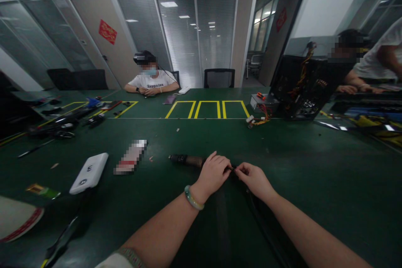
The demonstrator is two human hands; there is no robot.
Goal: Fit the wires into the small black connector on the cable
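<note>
A slim tool (192, 161) with a brownish barrel and a black collar lies on the green table; it looks like an electric screwdriver. Its narrow tip points left. My left hand (214, 169), with a jade-coloured bangle at the wrist, is closed over the tool's right end. Just beside it, the thumb and fingers of my right hand (253, 179) pinch a small dark piece at that end, too small to name. A thick black cable (262, 222) runs from under my right hand toward the table's near edge.
Left of my hands lie a white power bank (89, 173), a blurred-out phone-shaped item (131, 158) and a green-and-gold strip (43, 190). Several tools (65, 123) lie further left. A black computer case (309, 88) stands back right, near a power supply (264, 102). Two people sit opposite.
</note>
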